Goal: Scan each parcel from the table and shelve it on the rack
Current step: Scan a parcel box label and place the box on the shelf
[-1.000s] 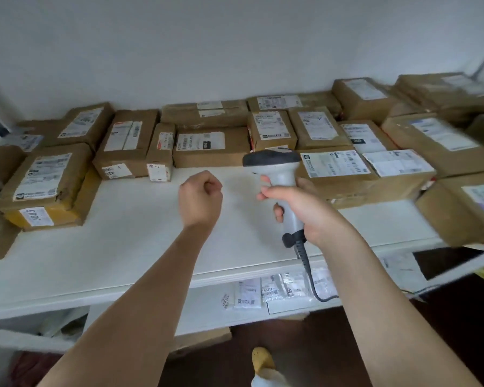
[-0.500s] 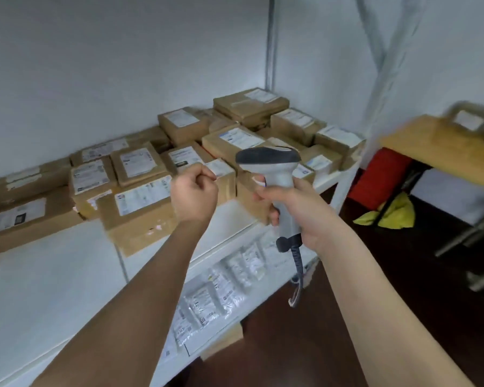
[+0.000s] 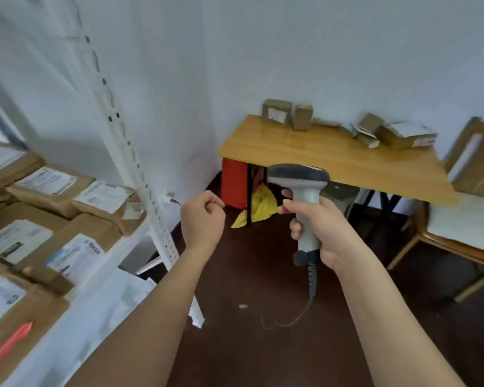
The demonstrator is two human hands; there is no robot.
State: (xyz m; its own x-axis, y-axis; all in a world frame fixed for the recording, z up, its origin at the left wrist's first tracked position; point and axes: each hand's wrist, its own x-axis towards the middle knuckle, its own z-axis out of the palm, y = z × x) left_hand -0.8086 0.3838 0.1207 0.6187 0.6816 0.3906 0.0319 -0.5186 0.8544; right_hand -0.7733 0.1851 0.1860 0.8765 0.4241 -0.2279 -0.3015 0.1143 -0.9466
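View swung to table (image 3: pixel 305 152) — brown labelled parcels (image 3: pixel 405 136), right hand (image 3: pixel 329 229) grip holding grey scanner (image 3: pixel 305 208).

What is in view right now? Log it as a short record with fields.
left hand: left hand, fingers curled, holding nothing
right hand: right hand grips the scanner by its handle
table: wooden table ahead, several parcels along its back edge
rack: white rack at left, loaded with labelled parcels
cable: scanner cable hangs down

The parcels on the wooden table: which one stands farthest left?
The labelled upright box at the table's back-left corner; a narrower plain box stands right of it, the rest farther right.
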